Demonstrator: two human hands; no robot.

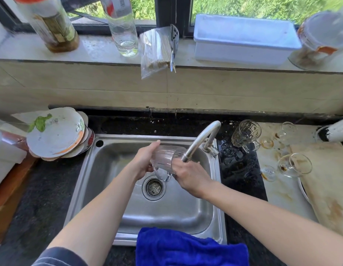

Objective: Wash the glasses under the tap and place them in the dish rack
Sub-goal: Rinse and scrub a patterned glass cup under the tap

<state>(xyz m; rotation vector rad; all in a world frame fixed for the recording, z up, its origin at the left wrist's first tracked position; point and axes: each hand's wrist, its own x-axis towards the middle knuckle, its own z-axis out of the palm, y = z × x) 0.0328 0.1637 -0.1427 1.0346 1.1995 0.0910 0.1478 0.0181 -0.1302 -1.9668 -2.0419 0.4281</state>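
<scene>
Over the steel sink (101, 189) I hold a clear ribbed glass (164, 157) on its side, just under the spout of the curved tap (200, 140). My left hand (142, 162) grips its base end, fingers wrapped along the far side. My right hand (189, 174) is at the glass's mouth end, fingers curled at its rim. Water spills from the glass toward the drain (154, 187). On the counter to the right stand several dirty glasses: a patterned tumbler (245, 133), a small glass (286, 129) and a tipped stained glass (294, 165).
Stacked dirty plates and bowls (57, 133) sit left of the sink. A blue cloth (189, 248) hangs over the sink's front edge. A stained cutting board (328, 185) lies at the right. Bottles, a chopstick bag (157, 50) and a white box (243, 39) line the windowsill.
</scene>
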